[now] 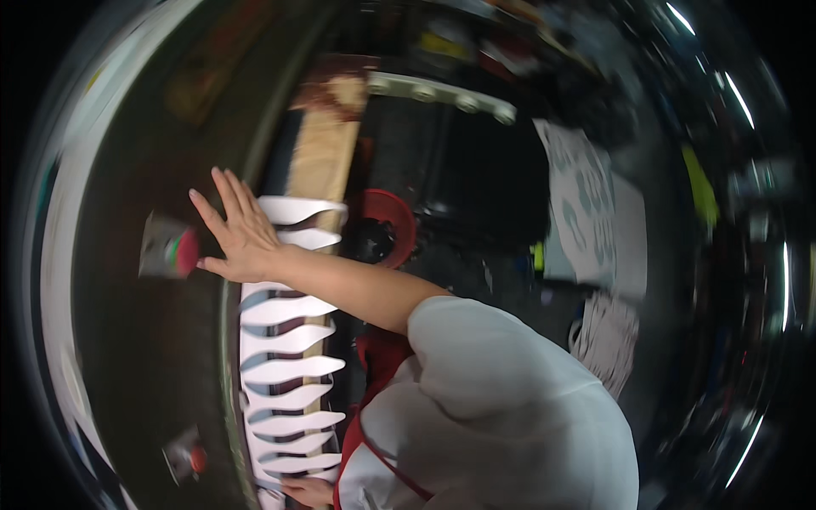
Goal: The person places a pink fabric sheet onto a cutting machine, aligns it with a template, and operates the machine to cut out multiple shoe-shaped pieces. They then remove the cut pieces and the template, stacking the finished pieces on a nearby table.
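A row of white wavy-edged cut pieces (293,371) lies along a narrow board, overlapping at one edge with their tapered ends side by side. My right hand (242,234) is stretched over the upper part of the row, palm down and fingers spread, holding nothing. Its fingertips reach over the edge of the dark table (119,340). At the bottom of the picture my left hand (310,490) lies against the lowest white pieces, its fingers extended and partly cut off from view. Bare light wood (319,157) shows beyond the row.
On the dark table sit a square item with a pink round part (185,253) and a similar one with an orange-red part (197,460). A red bowl (399,225) stands behind the board. Further right are printed grey-white sheets (582,204) and a bundle of pale cloth (605,340).
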### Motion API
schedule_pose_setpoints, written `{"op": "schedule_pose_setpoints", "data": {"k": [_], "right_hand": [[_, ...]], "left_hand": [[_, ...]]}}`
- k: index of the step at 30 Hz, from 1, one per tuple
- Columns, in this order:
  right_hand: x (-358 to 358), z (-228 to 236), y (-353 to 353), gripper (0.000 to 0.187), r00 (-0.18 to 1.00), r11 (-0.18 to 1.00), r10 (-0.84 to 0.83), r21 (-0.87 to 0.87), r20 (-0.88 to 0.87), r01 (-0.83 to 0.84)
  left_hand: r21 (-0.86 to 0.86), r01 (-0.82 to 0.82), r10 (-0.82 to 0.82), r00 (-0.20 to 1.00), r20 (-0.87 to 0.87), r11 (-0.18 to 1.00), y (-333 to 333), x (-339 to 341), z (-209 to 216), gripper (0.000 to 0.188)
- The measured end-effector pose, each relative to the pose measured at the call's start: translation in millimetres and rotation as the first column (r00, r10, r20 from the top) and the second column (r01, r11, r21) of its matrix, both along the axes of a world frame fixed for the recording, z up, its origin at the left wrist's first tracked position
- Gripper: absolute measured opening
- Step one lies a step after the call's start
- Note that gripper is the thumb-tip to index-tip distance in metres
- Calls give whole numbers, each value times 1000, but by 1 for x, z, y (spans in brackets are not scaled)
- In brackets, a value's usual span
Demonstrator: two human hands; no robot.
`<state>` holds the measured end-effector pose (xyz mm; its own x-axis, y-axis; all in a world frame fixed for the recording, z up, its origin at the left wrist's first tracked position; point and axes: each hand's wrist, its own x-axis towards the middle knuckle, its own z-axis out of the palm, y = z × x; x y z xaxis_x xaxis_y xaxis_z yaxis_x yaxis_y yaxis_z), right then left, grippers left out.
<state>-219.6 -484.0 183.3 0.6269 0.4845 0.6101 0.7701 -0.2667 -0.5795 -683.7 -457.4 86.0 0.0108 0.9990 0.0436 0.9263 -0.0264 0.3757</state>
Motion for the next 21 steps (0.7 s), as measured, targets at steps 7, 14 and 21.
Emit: {"op": "schedule_pose_setpoints", "data": {"k": [7, 14, 21], "right_hand": [[45, -63, -52, 33, 827, 952, -290, -232, -481, 199], [36, -55, -73, 27, 873, 961, -249, -218, -420, 169], [5, -57, -38, 39, 953, 977, -195, -135, -230, 167]], "left_hand": [[28, 126, -127, 992, 19, 992, 30, 15, -13, 47], [-10, 161, -160, 986, 53, 987, 31, 34, -13, 46], [-50, 131, -120, 977, 176, 990, 43, 23, -13, 46]]}}
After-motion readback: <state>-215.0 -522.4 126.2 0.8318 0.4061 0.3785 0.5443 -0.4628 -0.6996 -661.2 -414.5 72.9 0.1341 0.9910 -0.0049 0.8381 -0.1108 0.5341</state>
